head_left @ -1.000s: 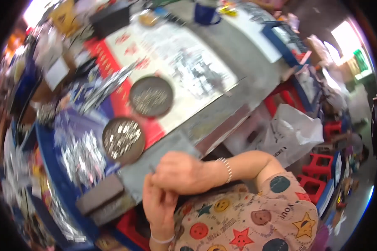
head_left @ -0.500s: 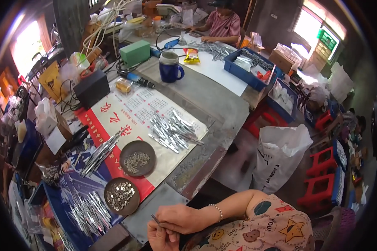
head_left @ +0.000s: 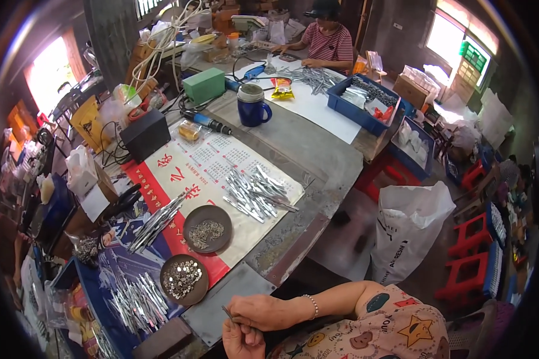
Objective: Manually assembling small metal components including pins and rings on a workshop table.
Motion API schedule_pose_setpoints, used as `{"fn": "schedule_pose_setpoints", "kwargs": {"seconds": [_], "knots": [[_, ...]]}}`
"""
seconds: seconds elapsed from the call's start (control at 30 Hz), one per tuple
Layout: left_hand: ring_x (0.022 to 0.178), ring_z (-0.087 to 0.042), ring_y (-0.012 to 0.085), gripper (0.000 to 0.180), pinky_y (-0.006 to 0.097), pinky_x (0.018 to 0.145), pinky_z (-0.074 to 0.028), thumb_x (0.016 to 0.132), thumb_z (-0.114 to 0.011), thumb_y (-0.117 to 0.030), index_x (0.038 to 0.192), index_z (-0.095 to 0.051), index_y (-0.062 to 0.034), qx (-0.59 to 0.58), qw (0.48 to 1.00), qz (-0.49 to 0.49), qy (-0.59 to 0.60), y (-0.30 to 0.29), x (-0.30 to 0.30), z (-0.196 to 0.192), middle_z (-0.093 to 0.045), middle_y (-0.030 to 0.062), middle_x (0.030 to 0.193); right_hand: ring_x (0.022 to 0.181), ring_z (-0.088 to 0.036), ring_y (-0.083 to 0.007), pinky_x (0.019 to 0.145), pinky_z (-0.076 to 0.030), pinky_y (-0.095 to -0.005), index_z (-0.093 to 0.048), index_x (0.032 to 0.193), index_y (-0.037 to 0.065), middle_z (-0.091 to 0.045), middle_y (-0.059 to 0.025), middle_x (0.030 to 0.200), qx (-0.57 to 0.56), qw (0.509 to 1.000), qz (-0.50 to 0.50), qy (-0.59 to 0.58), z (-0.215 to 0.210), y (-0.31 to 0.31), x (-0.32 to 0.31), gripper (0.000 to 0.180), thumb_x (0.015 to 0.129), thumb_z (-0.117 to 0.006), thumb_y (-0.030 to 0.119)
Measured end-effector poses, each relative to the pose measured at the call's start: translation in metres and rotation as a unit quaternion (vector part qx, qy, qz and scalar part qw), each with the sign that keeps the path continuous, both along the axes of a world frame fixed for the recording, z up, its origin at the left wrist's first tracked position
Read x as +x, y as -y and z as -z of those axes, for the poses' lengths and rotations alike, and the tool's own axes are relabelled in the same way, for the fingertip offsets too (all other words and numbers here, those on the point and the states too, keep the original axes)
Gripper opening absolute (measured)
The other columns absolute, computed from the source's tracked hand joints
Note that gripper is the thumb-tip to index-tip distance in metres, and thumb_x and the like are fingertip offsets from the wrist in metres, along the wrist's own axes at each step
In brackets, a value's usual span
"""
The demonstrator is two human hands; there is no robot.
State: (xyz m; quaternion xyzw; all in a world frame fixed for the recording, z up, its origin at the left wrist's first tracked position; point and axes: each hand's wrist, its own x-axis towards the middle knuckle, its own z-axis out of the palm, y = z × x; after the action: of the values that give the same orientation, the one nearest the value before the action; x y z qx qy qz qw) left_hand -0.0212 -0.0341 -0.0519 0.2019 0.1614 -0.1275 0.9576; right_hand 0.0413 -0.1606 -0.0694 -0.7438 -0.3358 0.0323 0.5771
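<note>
Pinching a thin metal strip [head_left: 228,313] between both hands, your right hand [head_left: 263,312] and left hand [head_left: 241,340] close on it just below the nearer round dish [head_left: 184,279]. It looks light, stiff, slippery; grip near the ends.

1. A dark blue mug [head_left: 254,109] with a grey lid.
2. A green box [head_left: 203,85] beside a black box [head_left: 145,134].
3. A paper sheet [head_left: 221,179], white with a red band along one edge.
4. Two dark brown round dishes [head_left: 207,228], holding silvery bits.
5. Shiny silver metal strips [head_left: 256,192] in a pile.
6. A blue bin [head_left: 370,105].
7. A white plastic sack [head_left: 408,230].
8. Red stools [head_left: 470,254].
9. A cream sleeve [head_left: 365,332] patterned with coloured stars and dots.
10. A person's red-and-white striped shirt [head_left: 331,46].
</note>
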Motion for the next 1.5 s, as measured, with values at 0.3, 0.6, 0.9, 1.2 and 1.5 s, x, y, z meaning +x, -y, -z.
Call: {"fn": "schedule_pose_setpoints", "kwargs": {"seconds": [0.3,0.6,0.9,1.2,1.5], "knots": [[0.054,-0.044,0.0095,0.007,0.021,0.049,-0.036,0.095,-0.046,-0.012,0.098,-0.049,-0.0058,0.045,0.998,0.033,0.025,0.011,0.002,-0.008,-0.050,0.0040,0.074,0.068,-0.053,-0.0304,0.061,-0.043,-0.0351,-0.044,0.091,0.003,-0.048,-0.0131,0.078,0.037,0.994,-0.063,-0.087,-0.010,0.022,0.012,0.013,0.090,-0.053,0.012],[0.053,-0.045,0.0130,0.003,0.024,0.051,-0.039,0.093,-0.050,-0.009,0.096,-0.049,-0.0093,0.087,0.993,0.017,0.080,0.020,-0.004,-0.015,-0.051,0.0069,0.072,0.075,-0.050,-0.0207,0.068,-0.042,-0.0299,-0.048,0.092,0.001,-0.051,-0.0085,0.086,0.092,0.975,-0.149,-0.137,-0.027,0.035,0.024,0.018,0.091,-0.054,0.018],[0.057,-0.047,0.0108,0.027,0.020,0.052,-0.039,0.093,-0.050,-0.007,0.119,-0.049,-0.0017,0.187,0.980,0.069,0.009,0.022,-0.022,-0.038,-0.055,0.0061,0.076,0.090,-0.051,-0.0181,0.080,-0.042,-0.0281,-0.056,0.095,-0.001,-0.051,-0.0087,0.097,0.151,0.921,-0.291,-0.210,-0.017,0.041,0.020,0.018,0.090,-0.056,0.017],[0.065,-0.049,0.0026,0.022,0.014,0.051,-0.035,0.093,-0.050,-0.008,0.113,-0.056,-0.0010,0.206,0.971,0.118,0.029,0.002,-0.012,-0.008,-0.062,0.0021,0.086,0.082,-0.057,-0.0224,0.074,-0.045,-0.0298,-0.063,0.092,0.001,-0.057,-0.0103,0.090,0.010,0.974,-0.166,-0.154,-0.037,0.046,0.026,0.014,0.080,-0.062,0.006],[0.070,-0.052,0.0035,0.018,0.015,0.057,-0.040,0.093,-0.052,-0.010,0.109,-0.053,-0.0008,0.238,0.966,0.097,0.030,-0.023,-0.028,0.007,-0.057,0.0013,0.089,0.059,-0.048,-0.0205,0.057,-0.042,-0.0287,-0.050,0.074,0.000,-0.052,-0.0090,0.073,-0.068,0.986,-0.121,-0.092,-0.019,0.008,0.023,0.031,0.093,-0.047,0.026]]}}
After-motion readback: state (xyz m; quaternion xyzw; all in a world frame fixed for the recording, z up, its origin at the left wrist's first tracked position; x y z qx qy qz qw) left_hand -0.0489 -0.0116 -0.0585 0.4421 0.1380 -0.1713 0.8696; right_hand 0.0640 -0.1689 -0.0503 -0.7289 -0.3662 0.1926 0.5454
